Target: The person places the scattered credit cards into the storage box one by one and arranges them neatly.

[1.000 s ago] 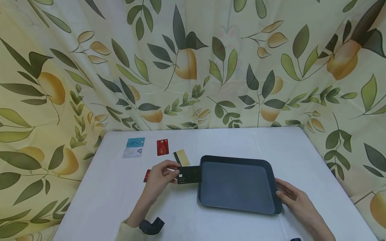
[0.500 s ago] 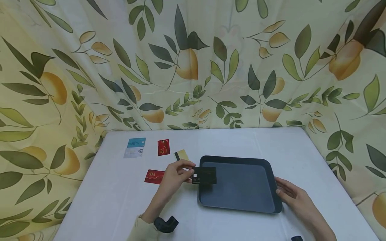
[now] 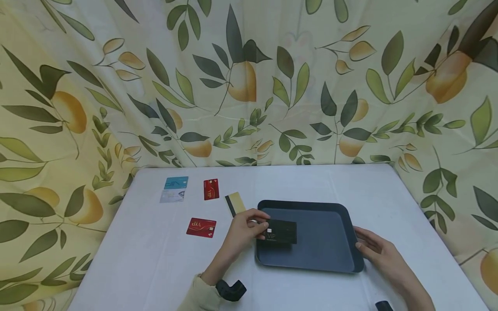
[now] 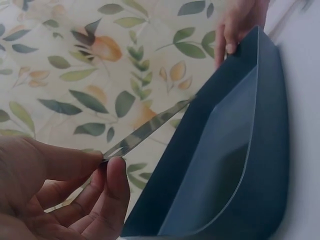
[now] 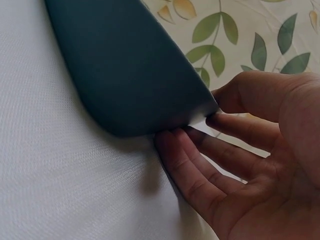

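My left hand (image 3: pixel 249 229) pinches a black VIP card (image 3: pixel 282 231) by its left end, between thumb and fingers. The card is raised over the left part of a dark blue-grey tray (image 3: pixel 311 268), casting a shadow on its floor. Seen edge-on in the left wrist view, the black card (image 4: pixel 150 127) slants up from my fingertips above the tray (image 4: pixel 272 125). At the tray's right side, my right hand (image 3: pixel 383 255) rests its fingertips against the outer wall. Close up in the right wrist view, the right hand (image 5: pixel 240 155) touches the tray (image 5: pixel 125 70) with relaxed fingers.
On the white-covered table (image 3: pixel 128 268), a red VIP card (image 3: pixel 201 227) lies left of the tray. Farther back are another red card (image 3: pixel 211 189), a blue-and-white card (image 3: pixel 174 189) and a gold card (image 3: pixel 236 203) with a dark stripe. A patterned curtain (image 3: pixel 288 129) hangs behind.
My left hand has carried the black card rightward, from the tray's left edge to over its floor, uncovering the near red card. My right hand stays at the tray's right side.
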Action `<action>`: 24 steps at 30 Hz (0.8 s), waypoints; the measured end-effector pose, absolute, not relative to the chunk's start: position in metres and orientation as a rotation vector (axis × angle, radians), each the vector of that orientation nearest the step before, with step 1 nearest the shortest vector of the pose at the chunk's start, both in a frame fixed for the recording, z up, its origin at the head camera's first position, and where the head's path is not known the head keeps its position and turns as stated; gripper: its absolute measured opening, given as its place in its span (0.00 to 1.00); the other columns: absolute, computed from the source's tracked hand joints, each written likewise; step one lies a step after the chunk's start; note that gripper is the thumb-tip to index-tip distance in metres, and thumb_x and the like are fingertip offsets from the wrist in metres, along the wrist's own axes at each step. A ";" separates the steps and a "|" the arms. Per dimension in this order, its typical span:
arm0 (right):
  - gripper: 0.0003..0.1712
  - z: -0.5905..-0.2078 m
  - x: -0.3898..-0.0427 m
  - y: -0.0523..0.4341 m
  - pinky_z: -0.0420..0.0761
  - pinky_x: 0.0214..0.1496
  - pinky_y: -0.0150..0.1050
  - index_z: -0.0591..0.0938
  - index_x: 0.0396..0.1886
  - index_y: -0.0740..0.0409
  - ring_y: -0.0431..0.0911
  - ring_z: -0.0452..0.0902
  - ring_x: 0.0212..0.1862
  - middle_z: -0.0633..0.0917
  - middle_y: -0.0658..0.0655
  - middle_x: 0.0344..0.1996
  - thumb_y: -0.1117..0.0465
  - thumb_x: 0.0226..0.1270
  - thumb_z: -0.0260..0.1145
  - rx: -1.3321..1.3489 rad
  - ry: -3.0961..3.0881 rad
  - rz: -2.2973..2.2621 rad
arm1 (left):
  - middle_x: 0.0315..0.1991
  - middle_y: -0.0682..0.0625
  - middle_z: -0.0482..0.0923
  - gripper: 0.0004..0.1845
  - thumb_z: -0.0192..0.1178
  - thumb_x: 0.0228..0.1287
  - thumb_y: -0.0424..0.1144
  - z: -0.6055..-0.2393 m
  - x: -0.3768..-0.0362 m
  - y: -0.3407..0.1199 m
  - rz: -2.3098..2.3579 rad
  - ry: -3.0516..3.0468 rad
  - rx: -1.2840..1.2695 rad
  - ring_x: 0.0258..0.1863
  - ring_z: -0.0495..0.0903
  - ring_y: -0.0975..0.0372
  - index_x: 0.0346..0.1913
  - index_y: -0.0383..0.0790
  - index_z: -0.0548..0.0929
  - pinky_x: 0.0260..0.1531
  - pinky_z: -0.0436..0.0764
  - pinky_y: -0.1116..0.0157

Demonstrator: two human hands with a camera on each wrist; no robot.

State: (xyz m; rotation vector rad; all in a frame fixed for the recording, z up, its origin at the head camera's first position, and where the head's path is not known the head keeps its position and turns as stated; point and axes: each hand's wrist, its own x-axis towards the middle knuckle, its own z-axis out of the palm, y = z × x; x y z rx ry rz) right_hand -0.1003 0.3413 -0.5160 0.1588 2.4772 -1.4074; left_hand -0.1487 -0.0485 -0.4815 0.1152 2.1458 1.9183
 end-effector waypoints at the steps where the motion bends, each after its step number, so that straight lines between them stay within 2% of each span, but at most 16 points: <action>1: 0.45 -0.516 -0.100 0.341 0.80 0.53 0.22 0.61 0.81 0.64 0.08 0.65 0.49 0.66 0.73 0.77 0.44 0.77 0.65 0.155 2.480 -1.407 | 0.42 0.44 0.83 0.11 0.69 0.68 0.32 -0.482 -0.148 -0.046 1.919 2.141 0.115 0.28 0.85 0.64 0.51 0.37 0.87 0.33 0.88 0.68; 6: 0.45 -0.516 -0.101 0.341 0.80 0.54 0.22 0.61 0.81 0.63 0.08 0.65 0.49 0.66 0.73 0.77 0.44 0.77 0.65 0.165 2.483 -1.392 | 0.41 0.45 0.84 0.10 0.69 0.68 0.31 -0.485 -0.147 -0.033 1.917 2.126 0.134 0.28 0.85 0.65 0.50 0.37 0.88 0.32 0.88 0.67; 10: 0.46 -0.515 -0.102 0.343 0.81 0.56 0.23 0.60 0.82 0.63 0.14 0.73 0.52 0.66 0.73 0.78 0.42 0.76 0.64 0.181 2.471 -1.378 | 0.41 0.44 0.85 0.09 0.68 0.68 0.30 -0.490 -0.147 -0.023 1.917 2.119 0.180 0.28 0.85 0.65 0.49 0.37 0.88 0.32 0.89 0.64; 13: 0.46 -0.516 -0.102 0.343 0.81 0.56 0.24 0.59 0.82 0.64 0.14 0.73 0.52 0.66 0.73 0.78 0.42 0.77 0.63 0.182 2.465 -1.381 | 0.41 0.44 0.86 0.09 0.67 0.68 0.28 -0.494 -0.148 -0.016 1.927 2.101 0.215 0.28 0.85 0.66 0.50 0.35 0.87 0.34 0.90 0.61; 17: 0.46 -0.517 -0.101 0.342 0.80 0.55 0.22 0.58 0.82 0.65 0.07 0.65 0.48 0.65 0.73 0.78 0.44 0.78 0.63 0.189 2.452 -1.395 | 0.40 0.45 0.86 0.09 0.67 0.68 0.27 -0.498 -0.148 -0.006 1.948 2.071 0.216 0.27 0.85 0.66 0.49 0.35 0.87 0.34 0.90 0.58; 24: 0.46 -0.517 -0.102 0.340 0.81 0.55 0.23 0.59 0.82 0.65 0.07 0.64 0.46 0.66 0.74 0.77 0.44 0.78 0.63 0.210 2.459 -1.387 | 0.39 0.46 0.87 0.09 0.67 0.67 0.27 -0.507 -0.148 0.013 1.968 2.027 0.188 0.26 0.85 0.66 0.48 0.35 0.88 0.33 0.90 0.58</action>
